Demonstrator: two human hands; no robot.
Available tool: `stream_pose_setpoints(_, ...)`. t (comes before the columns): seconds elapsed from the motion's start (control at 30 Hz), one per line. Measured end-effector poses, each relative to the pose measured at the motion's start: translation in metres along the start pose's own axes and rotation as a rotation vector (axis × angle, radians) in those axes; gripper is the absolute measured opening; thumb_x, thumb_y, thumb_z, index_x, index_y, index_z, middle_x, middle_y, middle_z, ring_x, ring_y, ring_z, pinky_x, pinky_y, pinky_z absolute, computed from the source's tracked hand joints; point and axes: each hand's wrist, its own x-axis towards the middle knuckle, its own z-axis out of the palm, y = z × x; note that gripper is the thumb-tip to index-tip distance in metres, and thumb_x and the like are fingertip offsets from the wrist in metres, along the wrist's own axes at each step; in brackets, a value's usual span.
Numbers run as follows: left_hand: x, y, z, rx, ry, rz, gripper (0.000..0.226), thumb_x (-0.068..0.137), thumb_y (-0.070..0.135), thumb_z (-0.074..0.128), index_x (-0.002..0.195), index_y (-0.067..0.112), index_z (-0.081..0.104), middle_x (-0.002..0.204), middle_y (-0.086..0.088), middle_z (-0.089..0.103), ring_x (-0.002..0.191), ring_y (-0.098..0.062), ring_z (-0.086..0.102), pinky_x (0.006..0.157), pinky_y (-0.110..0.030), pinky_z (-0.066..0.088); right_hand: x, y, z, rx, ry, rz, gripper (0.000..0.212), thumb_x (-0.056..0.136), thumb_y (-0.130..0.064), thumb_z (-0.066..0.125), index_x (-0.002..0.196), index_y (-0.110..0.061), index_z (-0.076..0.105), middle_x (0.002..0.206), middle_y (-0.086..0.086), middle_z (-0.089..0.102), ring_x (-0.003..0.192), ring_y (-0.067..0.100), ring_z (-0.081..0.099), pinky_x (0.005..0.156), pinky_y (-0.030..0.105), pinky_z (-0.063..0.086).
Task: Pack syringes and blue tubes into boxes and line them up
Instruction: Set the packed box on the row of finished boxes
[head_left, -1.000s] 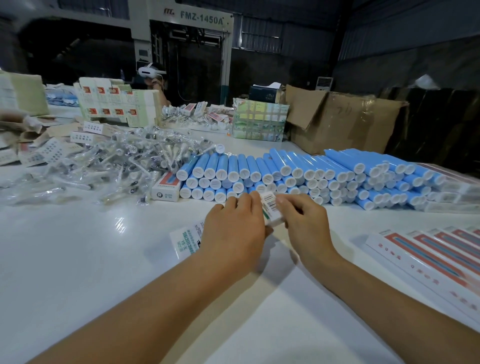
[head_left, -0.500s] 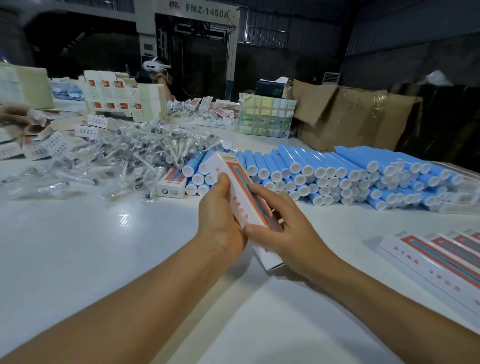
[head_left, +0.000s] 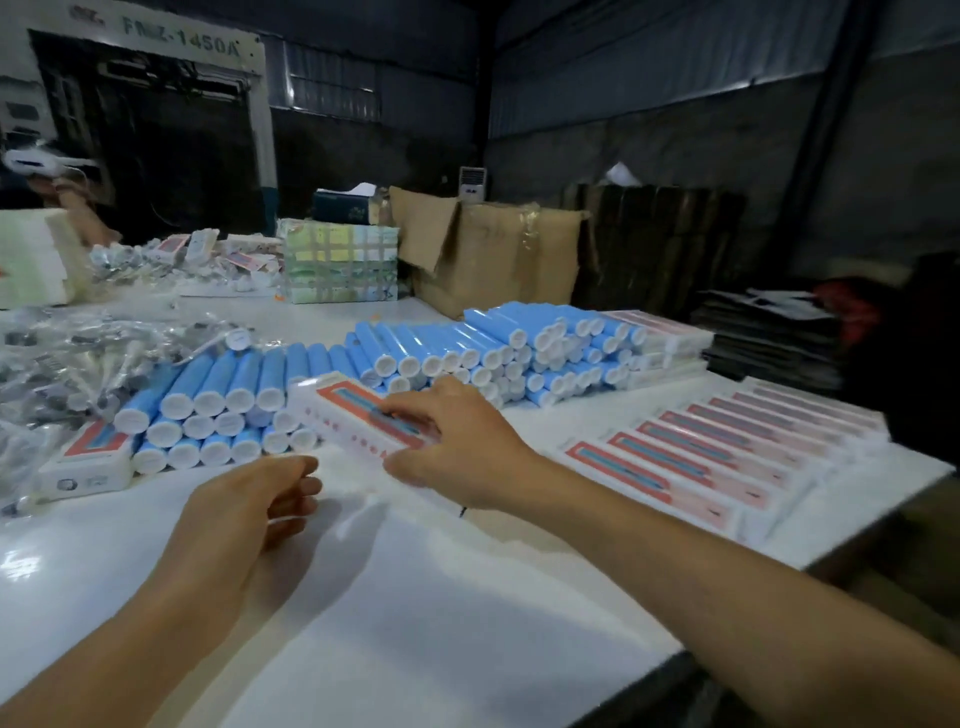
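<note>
The right hand (head_left: 457, 441) holds a long white box (head_left: 363, 421) with a red and blue face, at centre frame just in front of the tubes (head_left: 395, 358). Its fingers lie over the near end of the box and the thumb curls under the edge. The left hand (head_left: 249, 514) hangs just left of it over the counter (head_left: 415, 597), fingers loosely curled and holding nothing.

The box looks like thin card: light, fairly stiff along its length, but easy to crush at the flaps or dent on the broad faces. A hold across the narrow sides near the middle seems safest, with the end flaps left alone. Whether it is filled and closed cannot be told, since the hand covers one end and the frame is blurred.

The tubes are stacked in a long bank across mid-frame, white caps facing the camera. They look smooth and round, so likely to roll or slide if one is pulled from low in the stack.

The syringes (head_left: 78, 364), in clear wrappers, lie in a loose heap at left. They look light and slippery.

At right, a row of boxes (head_left: 727, 457) lies flat, side by side and touching. One short box (head_left: 85, 462) sits at lower left against the tubes.
</note>
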Motion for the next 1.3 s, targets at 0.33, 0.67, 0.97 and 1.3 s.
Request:
stream_pose_setpoints(0.33,0.042,-0.015,-0.002,0.133,-0.087,-0.178,0.017,0.098,0.014,0.046,0.089,0.01,0.061,0.049,0.001,0.064,0.063,-0.021,0.051,0.053,-0.026,0.044,-0.112,0.092,-0.042,-0.649,-0.072,0.269,0.047,0.093,-0.042,0.038,0.139,-0.033,0.03,0.134,0.008,0.029,0.124,0.028,0.023,0.104,0.048,0.022)
stream_pose_setpoints(0.67,0.0,-0.006,-0.001,0.28,-0.071,0.112,0.018,0.092,0.007,0.055,0.087,0.012,0.071,0.069,-0.002,0.071,0.07,-0.021,0.062,0.067,-0.029,0.048,-0.115,0.14,-0.068,-0.657,-0.019,0.329,0.046,0.095,-0.045,0.037,0.14,-0.033,0.035,0.128,0.0,0.039,0.115,0.016,0.034,0.099,0.034,0.031)
stream_pose_setpoints(0.97,-0.014,-0.005,0.004,0.8,-0.3,0.285,0.019,0.091,0.022,0.055,0.083,0.023,0.072,0.085,0.01,0.07,0.082,-0.004,0.061,0.077,-0.018,0.047,-0.033,0.034,0.011,-0.319,0.026,-0.085,0.026,0.095,-0.034,0.047,0.116,-0.032,0.063,0.111,-0.013,0.059,0.108,0.009,0.047,0.089,0.023,0.035)
stream_pose_setpoints(1.3,-0.013,-0.004,0.004,0.816,-0.354,0.321,0.022,0.091,0.026,0.052,0.092,0.016,0.071,0.089,-0.003,0.067,0.081,-0.019,0.057,0.074,-0.035,0.047,0.007,0.001,0.075,-0.079,-0.151,-0.177,0.021,0.052,-0.023,0.056,0.062,-0.041,0.058,0.066,-0.011,0.052,0.066,0.006,0.049,0.053,0.025,0.036)
